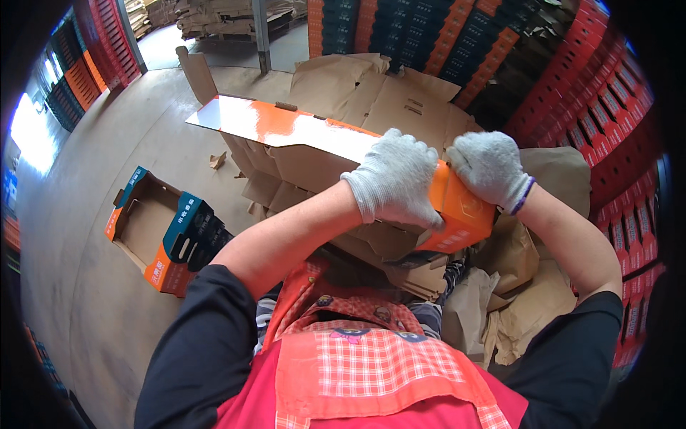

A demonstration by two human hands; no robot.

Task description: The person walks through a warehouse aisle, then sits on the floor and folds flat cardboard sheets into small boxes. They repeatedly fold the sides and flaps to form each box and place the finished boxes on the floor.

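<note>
A partly folded cardboard box blank with a glossy orange outer face [316, 128] and a brown inside lies across in front of me. My left hand [399, 177], in a pale knitted glove, grips its upper edge near the right end, thumb pointing down toward the front. At the box's far right corner my right hand [486, 167] is closed in a fist over the edge, gloved the same way with a purple cuff. Between and below the hands, an orange end panel [466, 214] stands folded. The fingertips of both hands are hidden.
Flat brown cardboard [386, 107] lies beneath and behind the box. On the left, several nested green-and-orange boxes [179, 236] stand on the concrete floor [107, 209]. Crumpled brown paper [530, 305] is on my right. Tall stacks of red boxes [616, 118] and orange-and-dark boxes [407, 32] rise beyond.
</note>
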